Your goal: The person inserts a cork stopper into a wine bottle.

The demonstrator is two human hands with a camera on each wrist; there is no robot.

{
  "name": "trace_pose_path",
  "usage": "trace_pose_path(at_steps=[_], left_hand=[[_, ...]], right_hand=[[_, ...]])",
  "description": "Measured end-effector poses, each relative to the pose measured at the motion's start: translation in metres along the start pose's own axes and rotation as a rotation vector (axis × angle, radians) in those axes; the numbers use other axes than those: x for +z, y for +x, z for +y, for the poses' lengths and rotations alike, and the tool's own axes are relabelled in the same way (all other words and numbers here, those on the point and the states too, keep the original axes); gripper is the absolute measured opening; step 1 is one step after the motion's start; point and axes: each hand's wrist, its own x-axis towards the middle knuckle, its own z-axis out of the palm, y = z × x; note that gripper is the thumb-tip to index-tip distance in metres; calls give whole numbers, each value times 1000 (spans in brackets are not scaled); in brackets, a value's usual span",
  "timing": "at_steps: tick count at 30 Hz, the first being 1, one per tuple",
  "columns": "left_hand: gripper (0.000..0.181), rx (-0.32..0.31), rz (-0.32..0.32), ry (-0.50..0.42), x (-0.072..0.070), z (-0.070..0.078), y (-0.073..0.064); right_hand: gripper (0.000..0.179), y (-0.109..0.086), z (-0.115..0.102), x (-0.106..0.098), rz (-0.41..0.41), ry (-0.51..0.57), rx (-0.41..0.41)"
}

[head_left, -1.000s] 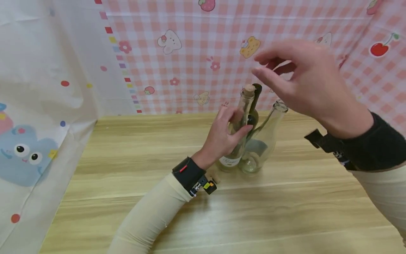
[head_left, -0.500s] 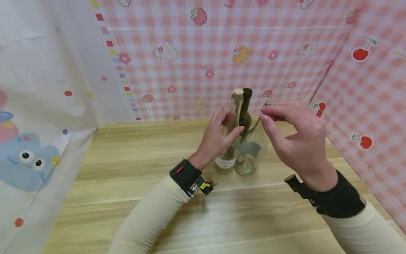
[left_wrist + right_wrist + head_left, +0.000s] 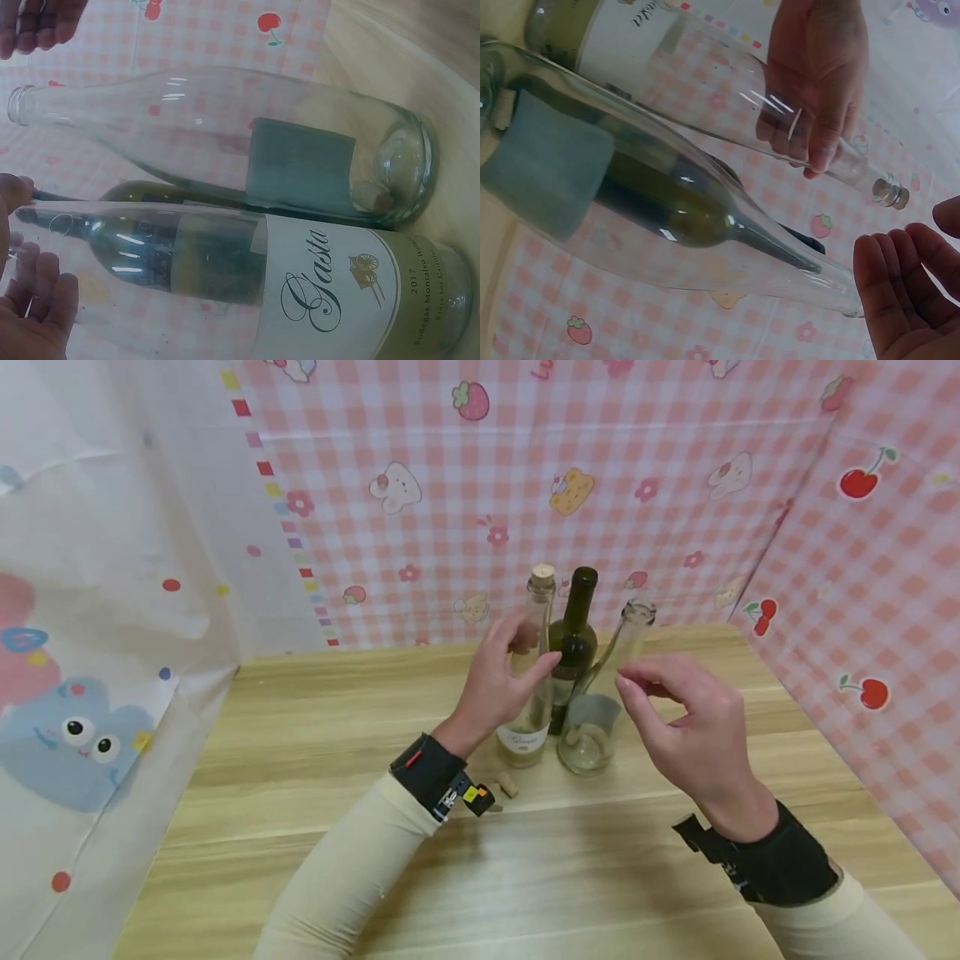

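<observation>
My left hand (image 3: 498,681) grips a clear wine bottle (image 3: 521,697) by its upper body, thumb in front and fingers round the back. That bottle has a white label (image 3: 322,289) and a cork (image 3: 542,574) in its mouth. My right hand (image 3: 693,735) is in the air beside a second clear bottle (image 3: 587,752), fingers loosely bent and thumb near the index finger, holding nothing. This second bottle is uncorked, with a grey-green label (image 3: 300,169); a cork (image 3: 371,196) shows through the glass near its base. Behind both stands a dark green bottle (image 3: 576,639), partly hidden.
A loose cork (image 3: 507,785) lies on the wooden table (image 3: 562,877) by my left wrist, partly covered by the wrist camera. Pink checked cloth (image 3: 450,527) hangs behind and to the right, and a white printed cloth (image 3: 90,568) on the left.
My right hand has come down from above the uncorked bottle's mouth to beside its body. The corked bottle, in my left hand, has shifted left, away from the green one.
</observation>
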Motion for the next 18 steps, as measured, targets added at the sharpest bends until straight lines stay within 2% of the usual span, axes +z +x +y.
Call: trace_pose_path(at_steps=[5,11,18], left_hand=[[36,-13,2,9,-4,-1,-2],[32,-38,2,0,-9,-2,-2],[31,-21,10,4,-14,-5,-2]], right_hand=[[20,-9,4,4,-24,5,31],[21,-17,7,11,-47,38,60],[18,-29,10,21,-100,40,95]])
